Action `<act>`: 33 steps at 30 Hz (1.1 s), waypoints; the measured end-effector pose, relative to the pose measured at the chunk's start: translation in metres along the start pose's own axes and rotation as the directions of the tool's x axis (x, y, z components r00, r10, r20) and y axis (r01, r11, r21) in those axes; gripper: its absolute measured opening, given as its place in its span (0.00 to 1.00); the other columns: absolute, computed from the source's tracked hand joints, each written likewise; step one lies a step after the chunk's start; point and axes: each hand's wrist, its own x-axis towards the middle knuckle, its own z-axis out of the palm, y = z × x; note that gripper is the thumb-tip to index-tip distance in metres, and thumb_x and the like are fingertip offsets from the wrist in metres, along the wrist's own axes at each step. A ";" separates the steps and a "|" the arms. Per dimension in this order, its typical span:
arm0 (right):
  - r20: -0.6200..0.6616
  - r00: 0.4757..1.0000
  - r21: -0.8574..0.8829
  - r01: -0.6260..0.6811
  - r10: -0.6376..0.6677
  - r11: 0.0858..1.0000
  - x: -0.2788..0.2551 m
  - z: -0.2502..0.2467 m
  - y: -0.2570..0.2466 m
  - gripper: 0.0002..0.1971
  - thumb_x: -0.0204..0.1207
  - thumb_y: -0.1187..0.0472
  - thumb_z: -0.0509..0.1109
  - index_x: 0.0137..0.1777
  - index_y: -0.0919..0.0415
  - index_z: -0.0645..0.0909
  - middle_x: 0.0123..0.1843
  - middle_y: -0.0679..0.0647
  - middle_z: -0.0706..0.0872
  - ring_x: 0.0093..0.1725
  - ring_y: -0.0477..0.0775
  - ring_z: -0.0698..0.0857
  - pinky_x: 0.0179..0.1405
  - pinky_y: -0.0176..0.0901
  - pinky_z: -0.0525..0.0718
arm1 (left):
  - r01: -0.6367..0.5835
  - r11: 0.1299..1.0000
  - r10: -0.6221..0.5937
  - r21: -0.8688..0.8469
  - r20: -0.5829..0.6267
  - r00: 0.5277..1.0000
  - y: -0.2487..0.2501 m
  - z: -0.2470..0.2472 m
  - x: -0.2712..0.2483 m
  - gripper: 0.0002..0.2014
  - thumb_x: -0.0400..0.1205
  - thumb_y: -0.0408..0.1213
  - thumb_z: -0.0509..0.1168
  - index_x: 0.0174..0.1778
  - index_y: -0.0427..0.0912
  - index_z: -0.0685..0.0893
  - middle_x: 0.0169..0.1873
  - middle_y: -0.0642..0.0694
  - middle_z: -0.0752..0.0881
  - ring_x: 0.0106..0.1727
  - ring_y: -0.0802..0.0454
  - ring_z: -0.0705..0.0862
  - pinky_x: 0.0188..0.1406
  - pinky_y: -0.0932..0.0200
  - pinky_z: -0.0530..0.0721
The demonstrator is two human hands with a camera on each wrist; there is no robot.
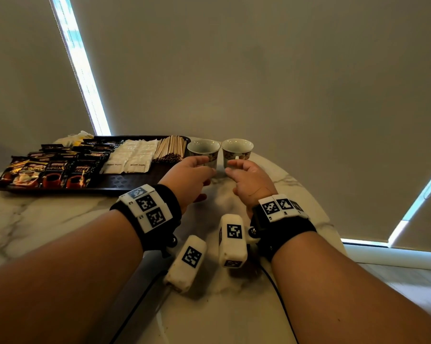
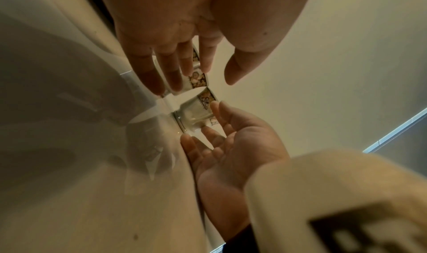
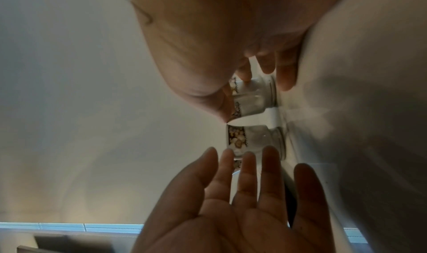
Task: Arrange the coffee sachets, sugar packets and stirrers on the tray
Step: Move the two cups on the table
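Observation:
A dark tray (image 1: 125,182) lies at the left of the table. It holds rows of black coffee sachets (image 1: 55,170), white sugar packets (image 1: 132,155) and a bundle of wooden stirrers (image 1: 171,147). Just right of the tray stand two small patterned cups, the left cup (image 1: 204,150) and the right cup (image 1: 237,147). My left hand (image 1: 202,170) reaches at the left cup with straight fingers (image 2: 173,74) beside it. My right hand (image 1: 236,170) is spread loosely at the right cup (image 3: 251,96), its thumb (image 3: 208,85) near the rim. Neither hand holds anything.
The round marble table (image 1: 48,219) ends in a curved edge close to the right of the cups. Pale yellow and white packets (image 1: 78,137) lie behind the tray's far left corner. Grey window blinds hang behind the table.

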 end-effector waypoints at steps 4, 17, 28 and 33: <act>0.011 1.000 -0.042 0.015 -0.014 0.999 -0.002 -0.001 -0.001 0.17 0.82 0.54 0.71 0.71 0.48 0.81 0.62 0.46 0.85 0.64 0.53 0.83 0.70 0.57 0.82 | 0.004 1.000 -0.004 -0.008 0.007 1.000 0.000 0.000 -0.001 0.26 0.86 0.35 0.68 0.80 0.51 0.73 0.61 0.46 0.84 0.64 0.46 0.84 0.63 0.41 0.88; -0.042 0.999 -0.022 -0.026 0.025 0.999 0.006 0.002 0.005 0.13 0.79 0.52 0.73 0.61 0.45 0.78 0.63 0.50 0.84 0.63 0.57 0.83 0.68 0.63 0.82 | 0.031 1.000 -0.031 -0.003 -0.037 0.999 0.001 -0.002 0.000 0.27 0.84 0.36 0.70 0.80 0.50 0.72 0.61 0.44 0.83 0.63 0.46 0.84 0.62 0.40 0.88; -0.019 1.000 -0.038 -0.014 0.013 0.999 0.010 0.002 0.007 0.17 0.78 0.52 0.74 0.66 0.48 0.80 0.63 0.52 0.85 0.63 0.55 0.83 0.69 0.61 0.82 | 0.007 0.998 -0.007 0.061 -0.006 1.000 -0.002 -0.003 0.003 0.29 0.84 0.37 0.69 0.82 0.51 0.72 0.63 0.46 0.83 0.63 0.47 0.84 0.61 0.40 0.89; -0.009 1.000 -0.045 -0.008 0.008 0.999 0.013 0.001 0.009 0.17 0.79 0.53 0.73 0.68 0.49 0.80 0.61 0.51 0.86 0.62 0.55 0.84 0.69 0.61 0.83 | -0.002 0.998 0.002 0.065 0.008 1.000 -0.002 -0.002 0.003 0.29 0.85 0.36 0.69 0.83 0.51 0.71 0.62 0.46 0.83 0.63 0.47 0.84 0.61 0.39 0.89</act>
